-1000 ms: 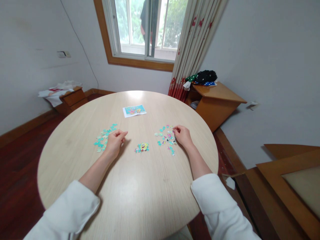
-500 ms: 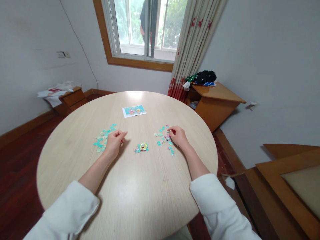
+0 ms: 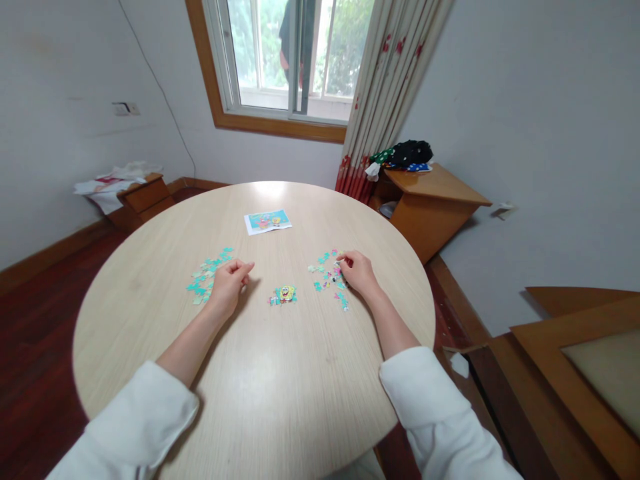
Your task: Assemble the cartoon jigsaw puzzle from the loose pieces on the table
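My left hand (image 3: 230, 285) rests on the table, fingers curled in and thumb against the forefinger; nothing shows in it. Under and beside it lies a loose heap of teal and pale green puzzle pieces (image 3: 202, 277). My right hand (image 3: 356, 270) is closed in a pinch over a second scatter of puzzle pieces (image 3: 326, 270), coloured teal, pink and white. Its fingertips hide whatever they touch or hold. Between the hands sits a small joined puzzle section (image 3: 286, 294) with a yellow cartoon face. Beyond it lies a printed reference picture (image 3: 268, 222).
Everything lies on a round pale wooden table (image 3: 260, 387). A small wooden cabinet (image 3: 435, 200) with cloths on top stands at the right behind it. A low drawer unit (image 3: 145, 200) with papers is at the left. A wooden chair (image 3: 575, 347) stands at the right.
The right fingertips have shifted very slightly to the right over the pieces. My left hand and the joined section stay where they were.
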{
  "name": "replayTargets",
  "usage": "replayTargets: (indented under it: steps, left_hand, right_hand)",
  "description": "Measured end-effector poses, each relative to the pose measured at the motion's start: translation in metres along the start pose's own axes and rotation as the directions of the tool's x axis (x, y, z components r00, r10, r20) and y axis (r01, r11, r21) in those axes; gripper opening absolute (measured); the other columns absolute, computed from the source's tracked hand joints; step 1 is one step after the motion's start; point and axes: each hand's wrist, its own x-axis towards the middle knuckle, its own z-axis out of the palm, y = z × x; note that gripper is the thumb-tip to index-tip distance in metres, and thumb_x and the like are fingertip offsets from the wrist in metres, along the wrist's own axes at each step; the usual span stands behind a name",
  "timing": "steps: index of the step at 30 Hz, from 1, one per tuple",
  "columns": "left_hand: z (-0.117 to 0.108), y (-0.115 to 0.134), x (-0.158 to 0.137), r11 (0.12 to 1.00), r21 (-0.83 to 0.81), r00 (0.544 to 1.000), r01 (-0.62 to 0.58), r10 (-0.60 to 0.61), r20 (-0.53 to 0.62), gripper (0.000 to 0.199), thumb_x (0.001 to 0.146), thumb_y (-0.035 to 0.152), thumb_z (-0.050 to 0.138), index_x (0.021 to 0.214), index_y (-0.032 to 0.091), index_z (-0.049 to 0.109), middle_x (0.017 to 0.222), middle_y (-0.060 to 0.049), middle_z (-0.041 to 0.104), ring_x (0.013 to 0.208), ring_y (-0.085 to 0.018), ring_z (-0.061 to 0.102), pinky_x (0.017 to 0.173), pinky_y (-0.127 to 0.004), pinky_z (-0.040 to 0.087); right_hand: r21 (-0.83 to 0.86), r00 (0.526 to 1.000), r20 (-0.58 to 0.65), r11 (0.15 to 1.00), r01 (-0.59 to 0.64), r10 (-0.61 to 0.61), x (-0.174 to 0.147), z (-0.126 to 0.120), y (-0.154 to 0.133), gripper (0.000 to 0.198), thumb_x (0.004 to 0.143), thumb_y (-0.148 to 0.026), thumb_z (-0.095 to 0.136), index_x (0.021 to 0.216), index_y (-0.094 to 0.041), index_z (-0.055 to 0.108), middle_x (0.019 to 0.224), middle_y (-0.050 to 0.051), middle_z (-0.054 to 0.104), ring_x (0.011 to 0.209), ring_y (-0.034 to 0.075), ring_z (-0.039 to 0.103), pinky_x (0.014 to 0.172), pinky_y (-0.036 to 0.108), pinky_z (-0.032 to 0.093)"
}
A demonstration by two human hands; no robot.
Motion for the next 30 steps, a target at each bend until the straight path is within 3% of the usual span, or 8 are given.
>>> replayTargets:
  steps: [15, 30]
  left_hand:
    - [0.000, 0.001, -0.001, 1.000, 0.008, 1.000, 0.015, -0.015, 0.005, 0.031, 0.059, 0.032, 0.068, 0.049, 0.017, 0.043, 0.041, 0.006, 0.042, 0.041, -0.006, 0.035, 0.043, -0.020, 0.025]
    - [0.000, 0.001, -0.001, 1.000, -0.005, 1.000, 0.027, -0.027, -0.001, 0.031, 0.059, 0.032, 0.068, 0.049, 0.017, 0.043, 0.040, 0.007, 0.041, 0.040, -0.005, 0.034, 0.043, -0.020, 0.024]
  right_hand:
    - [-0.045, 0.982, -0.172, 0.995, -0.084, 0.075, 0.005, -0.012, 0.014, 0.023, 0.070, -0.017, 0.046, 0.073, -0.015, 0.069, 0.072, 0.005, 0.060, 0.066, 0.015, 0.052, 0.067, 0.027, 0.040]
    - [-0.096, 0.965, -0.225, 0.982, -0.163, 0.139, 0.006, -0.021, 0.021, 0.027, 0.072, -0.015, 0.042, 0.077, -0.016, 0.069, 0.077, 0.006, 0.056, 0.070, 0.017, 0.051, 0.074, 0.031, 0.041]
